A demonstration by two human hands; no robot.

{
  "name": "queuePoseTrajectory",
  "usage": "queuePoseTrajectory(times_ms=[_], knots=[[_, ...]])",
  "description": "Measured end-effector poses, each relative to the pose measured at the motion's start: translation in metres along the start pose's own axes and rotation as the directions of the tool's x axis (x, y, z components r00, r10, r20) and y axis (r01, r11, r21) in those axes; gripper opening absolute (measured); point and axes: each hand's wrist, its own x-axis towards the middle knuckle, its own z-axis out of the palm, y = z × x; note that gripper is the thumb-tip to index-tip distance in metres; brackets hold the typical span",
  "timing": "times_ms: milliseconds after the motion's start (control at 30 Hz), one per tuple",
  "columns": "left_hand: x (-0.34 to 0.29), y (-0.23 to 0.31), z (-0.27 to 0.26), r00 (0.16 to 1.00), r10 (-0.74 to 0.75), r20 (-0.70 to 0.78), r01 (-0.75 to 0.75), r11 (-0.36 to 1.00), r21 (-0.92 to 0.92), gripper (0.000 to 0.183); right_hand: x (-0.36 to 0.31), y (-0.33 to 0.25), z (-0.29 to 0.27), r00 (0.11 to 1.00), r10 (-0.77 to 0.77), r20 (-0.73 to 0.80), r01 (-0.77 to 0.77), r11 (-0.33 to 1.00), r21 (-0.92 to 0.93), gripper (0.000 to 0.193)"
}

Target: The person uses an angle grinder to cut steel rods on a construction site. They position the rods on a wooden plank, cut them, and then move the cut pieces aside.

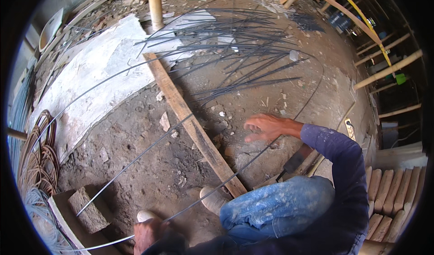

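Note:
My left hand [149,234] is closed around a long thin steel rod [217,188] near the lower edge. From there the rod rises to the right, passing just below my right wrist. My right hand [266,126] hovers beside the rod with its fingers loosely curled and apart, holding nothing. Beneath the rod lies a wooden plank [195,125], slanting from the far left toward my shoe. A second stretch of steel rod [135,161] crosses the plank and ends on a rough block [90,209]. Near my knee is a dark, partly hidden tool [298,159].
Many cut steel rods [239,42] lie scattered at the far side, partly over a white sheet [108,56]. Coiled brown hose or cable [45,155] rests at the left. Bricks [393,191] are stacked at right, below bamboo poles [389,69]. A socket strip [349,128] lies nearby.

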Motion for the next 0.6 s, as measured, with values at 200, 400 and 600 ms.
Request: queuePoseTrajectory(times_ms=[200,400,600], knots=[[-0.023,-0.017,-0.015,0.998,-0.047,-0.038,0.046,0.999,-0.025,0.046,0.17,-0.071,-0.052,0.888,-0.331,-0.319,0.274,0.938,-0.212,0.074],[-0.093,-0.085,-0.033,0.936,-0.173,-0.307,0.215,0.97,0.108,0.076,0.338,-0.167,-0.111,0.764,-0.483,-0.427,0.296,0.852,-0.432,0.085],[-0.148,-0.143,-0.031,0.91,-0.183,-0.372,0.296,0.915,0.273,0.075,0.44,-0.227,-0.107,0.8,-0.464,-0.38,0.267,0.843,-0.467,0.1]])
